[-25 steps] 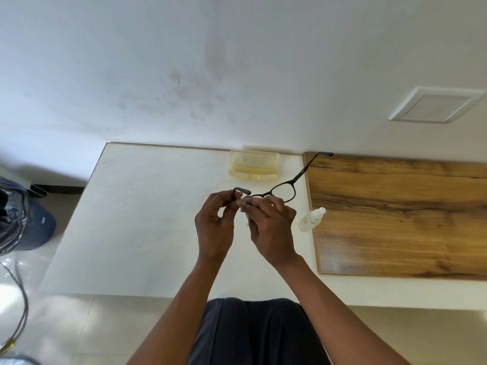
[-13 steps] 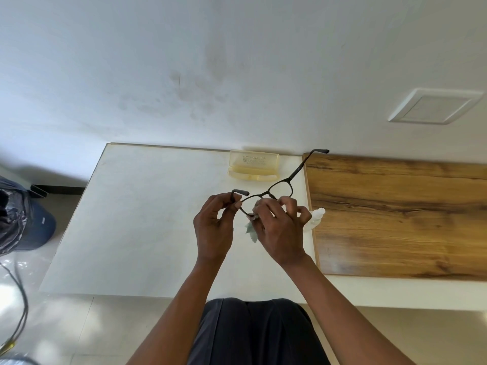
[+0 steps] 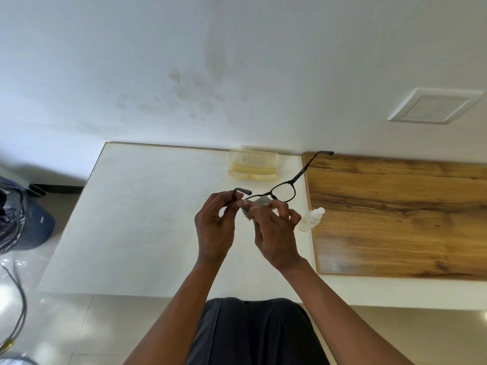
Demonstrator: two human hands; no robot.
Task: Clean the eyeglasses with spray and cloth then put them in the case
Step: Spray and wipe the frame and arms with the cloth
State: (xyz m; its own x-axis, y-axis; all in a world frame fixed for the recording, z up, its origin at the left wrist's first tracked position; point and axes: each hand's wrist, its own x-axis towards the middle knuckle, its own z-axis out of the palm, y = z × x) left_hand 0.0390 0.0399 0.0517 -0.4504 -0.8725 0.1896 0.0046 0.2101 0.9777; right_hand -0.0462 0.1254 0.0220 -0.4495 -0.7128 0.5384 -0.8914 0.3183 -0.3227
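Black-framed eyeglasses (image 3: 286, 190) are held up over the white table (image 3: 147, 219), arms unfolded, one arm pointing to the far right. My left hand (image 3: 216, 227) pinches the near arm of the eyeglasses. My right hand (image 3: 274, 230) presses a small grey cloth (image 3: 259, 201) around the left lens, which the cloth and fingers hide. A clear spray bottle (image 3: 311, 219) lies on the table just right of my right hand. The translucent yellow case (image 3: 253, 164) stands open against the wall, beyond the hands.
A wooden board (image 3: 400, 214) covers the table's right part. A white wall plate (image 3: 434, 106) is on the wall above it. On the floor at left sit a blue bin with a black bag (image 3: 18, 219) and a cable (image 3: 18, 306).
My right hand has shifted slightly along the frame, and the cloth now shows above the fingers on the left lens. The glasses tilted a little; the left hand kept its hold.
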